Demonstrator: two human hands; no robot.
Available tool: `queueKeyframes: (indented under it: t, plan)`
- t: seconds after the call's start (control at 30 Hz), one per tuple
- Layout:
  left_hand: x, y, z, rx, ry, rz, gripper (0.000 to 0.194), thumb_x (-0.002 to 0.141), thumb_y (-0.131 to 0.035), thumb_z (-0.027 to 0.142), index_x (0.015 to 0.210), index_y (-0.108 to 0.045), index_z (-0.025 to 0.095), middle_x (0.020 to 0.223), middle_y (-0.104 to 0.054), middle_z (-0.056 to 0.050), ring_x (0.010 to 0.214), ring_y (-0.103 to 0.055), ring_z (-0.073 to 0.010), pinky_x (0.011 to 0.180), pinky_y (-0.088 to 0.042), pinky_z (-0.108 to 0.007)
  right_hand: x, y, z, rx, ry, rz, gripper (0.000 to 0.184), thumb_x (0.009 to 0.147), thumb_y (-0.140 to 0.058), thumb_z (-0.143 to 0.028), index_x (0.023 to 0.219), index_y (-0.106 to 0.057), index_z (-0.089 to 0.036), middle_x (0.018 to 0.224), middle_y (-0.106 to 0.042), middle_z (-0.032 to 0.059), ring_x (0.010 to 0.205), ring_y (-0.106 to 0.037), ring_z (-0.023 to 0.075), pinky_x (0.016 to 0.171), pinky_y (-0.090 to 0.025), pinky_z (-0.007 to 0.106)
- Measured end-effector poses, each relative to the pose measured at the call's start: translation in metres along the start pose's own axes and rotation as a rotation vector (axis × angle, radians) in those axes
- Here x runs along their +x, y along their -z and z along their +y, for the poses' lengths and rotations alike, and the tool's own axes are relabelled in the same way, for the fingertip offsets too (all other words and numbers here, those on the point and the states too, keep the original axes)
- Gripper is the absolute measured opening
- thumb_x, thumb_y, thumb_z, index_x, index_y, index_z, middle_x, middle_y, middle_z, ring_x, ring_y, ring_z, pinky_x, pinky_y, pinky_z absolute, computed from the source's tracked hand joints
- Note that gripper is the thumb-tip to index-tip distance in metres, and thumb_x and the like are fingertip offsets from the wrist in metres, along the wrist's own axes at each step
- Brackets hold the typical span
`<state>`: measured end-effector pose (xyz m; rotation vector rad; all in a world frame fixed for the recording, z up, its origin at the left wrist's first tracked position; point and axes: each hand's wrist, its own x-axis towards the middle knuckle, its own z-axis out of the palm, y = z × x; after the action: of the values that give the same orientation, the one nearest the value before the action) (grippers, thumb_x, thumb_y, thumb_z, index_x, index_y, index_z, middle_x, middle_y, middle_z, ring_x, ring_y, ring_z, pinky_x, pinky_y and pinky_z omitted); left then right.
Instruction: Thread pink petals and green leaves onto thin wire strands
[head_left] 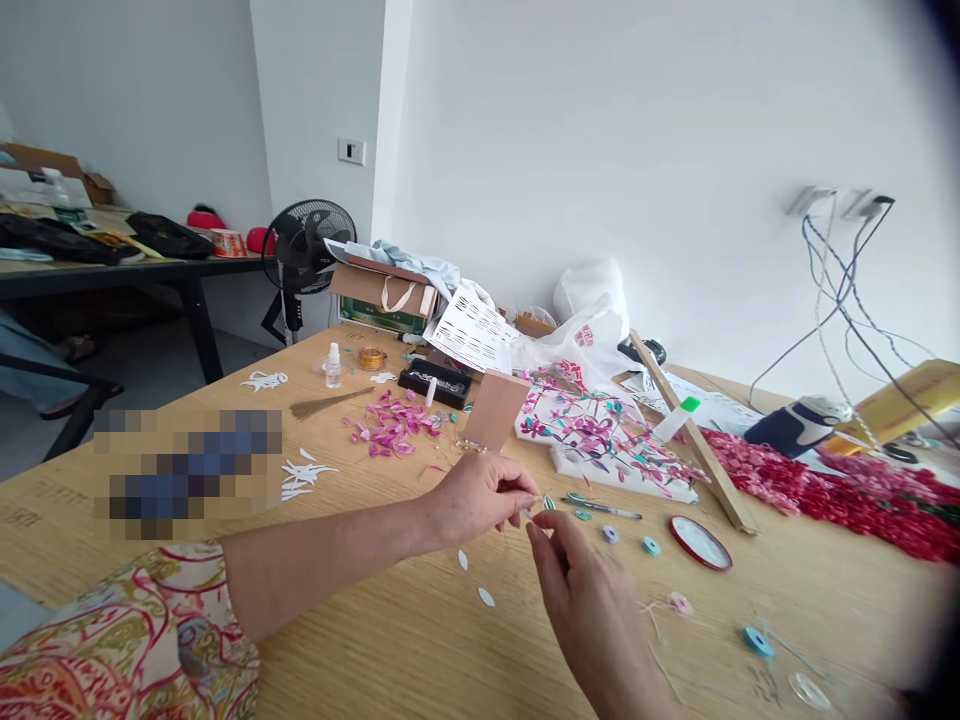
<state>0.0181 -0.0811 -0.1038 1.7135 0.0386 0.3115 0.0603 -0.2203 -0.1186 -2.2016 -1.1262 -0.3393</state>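
Observation:
My left hand [480, 495] comes in from the left, its thumb and fingertips pinched together. Close against it, my right hand [589, 590] is pinched too. Between the fingertips is a tiny pale thing, too small to name; a fine thread seems to hang below. Just beyond the fingers lies a small teal-edged leaf shape [549, 503]. Two white paper petals, one nearer the hand [463, 561] and another white petal [486, 597], lie on the table below my left hand. A pen-like tool [604, 507] and thread spools, one lilac spool [610, 535] among them, lie right of the fingers.
Pink petals [394, 425], white cut strips [306, 478] and a small bottle [333, 367] lie left. Thread-wrapped flower sprays [592, 430] spread behind, beside a wooden bar [694, 440]. A round mirror [700, 543], blue spool [757, 642] and red thread bundles [810, 490] are right.

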Motion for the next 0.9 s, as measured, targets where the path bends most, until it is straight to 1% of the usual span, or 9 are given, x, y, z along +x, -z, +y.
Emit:
queueKeyframes:
  t: [0.1,0.17,0.3,0.4,0.5,0.6,0.67,0.8,0.9]
  plan:
    - [-0.003,0.000,0.001,0.147,-0.074,0.022,0.011,0.071,-0.051,0.014,0.066,-0.060,0.012,0.054,-0.050,0.003,0.045,-0.048,-0.0050,0.040,-0.038,-0.014,-0.002,0.002,-0.002,-0.305,0.142,0.020,0.029,0.086,-0.028,-0.025,0.067,-0.049,-0.019,0.045,-0.053,-0.0010,0.037,-0.051,0.0142,0.038,-0.021,0.022]
    - [-0.005,0.000,0.003,0.229,-0.102,0.029,0.011,0.071,-0.050,0.013,0.066,-0.061,0.013,0.055,-0.050,0.003,0.045,-0.048,-0.0042,0.042,-0.038,-0.013,-0.002,0.004,-0.002,-0.434,0.180,-0.016,0.026,0.084,-0.031,-0.020,0.062,-0.046,-0.020,0.045,-0.054,-0.0013,0.037,-0.052,0.0145,0.038,-0.017,0.023]
    - [-0.006,0.001,0.005,0.320,-0.142,-0.020,0.013,0.073,-0.050,0.012,0.068,-0.061,0.013,0.055,-0.051,0.003,0.046,-0.047,-0.0041,0.046,-0.037,-0.014,0.001,0.012,-0.003,-0.544,0.215,-0.132,0.018,0.078,-0.041,-0.013,0.063,-0.047,-0.021,0.050,-0.057,-0.0021,0.039,-0.052,0.0139,0.038,-0.015,0.023]
    - [-0.006,0.002,0.007,0.439,-0.247,-0.116,0.013,0.072,-0.052,0.007,0.065,-0.061,0.013,0.057,-0.053,0.002,0.057,-0.049,-0.0069,0.056,-0.038,-0.017,0.007,0.026,-0.006,-0.531,0.285,-0.253,0.018,0.077,-0.042,-0.013,0.064,-0.050,-0.020,0.054,-0.058,-0.0009,0.043,-0.053,0.0139,0.040,-0.017,0.024]
    - [-0.007,0.003,0.008,0.435,-0.251,-0.263,0.012,0.071,-0.052,0.006,0.066,-0.061,0.013,0.063,-0.055,0.001,0.061,-0.050,-0.0081,0.058,-0.038,-0.018,0.021,0.046,-0.008,-0.406,0.295,-0.393,0.023,0.082,-0.039,-0.019,0.062,-0.052,-0.020,0.058,-0.058,0.0005,0.048,-0.052,0.0134,0.044,-0.023,0.024]
    - [-0.009,0.003,0.009,0.159,-0.034,-0.431,0.009,0.072,-0.053,0.010,0.069,-0.060,0.013,0.063,-0.054,0.002,0.051,-0.050,-0.0056,0.049,-0.039,-0.016,0.036,0.060,-0.001,-0.157,0.221,-0.523,0.025,0.083,-0.040,-0.025,0.062,-0.054,-0.021,0.058,-0.056,-0.0007,0.051,-0.048,0.0122,0.047,-0.029,0.023]
    - [-0.009,0.004,0.010,-0.071,0.094,-0.472,0.005,0.071,-0.056,0.014,0.069,-0.060,0.012,0.058,-0.054,0.002,0.047,-0.049,-0.0050,0.045,-0.039,-0.015,0.041,0.061,0.009,0.046,0.130,-0.561,0.023,0.082,-0.043,-0.029,0.064,-0.055,-0.021,0.056,-0.054,-0.0019,0.051,-0.045,0.0116,0.048,-0.030,0.022]
    - [-0.006,0.004,0.010,-0.325,0.131,-0.325,0.014,0.066,-0.063,0.024,0.068,-0.059,0.011,0.053,-0.054,0.002,0.047,-0.051,-0.0059,0.042,-0.038,-0.015,0.034,0.041,0.025,0.414,-0.043,-0.477,0.023,0.080,-0.047,-0.036,0.066,-0.054,-0.019,0.055,-0.047,-0.0033,0.050,-0.038,0.0102,0.045,-0.027,0.021]
    - [-0.002,0.004,0.006,-0.332,0.105,-0.210,0.018,0.065,-0.063,0.027,0.067,-0.058,0.011,0.049,-0.053,0.002,0.045,-0.050,-0.0062,0.041,-0.037,-0.015,0.021,0.024,0.024,0.428,-0.058,-0.338,0.024,0.081,-0.045,-0.035,0.064,-0.052,-0.018,0.052,-0.041,-0.0042,0.048,-0.034,0.0096,0.044,-0.026,0.021]
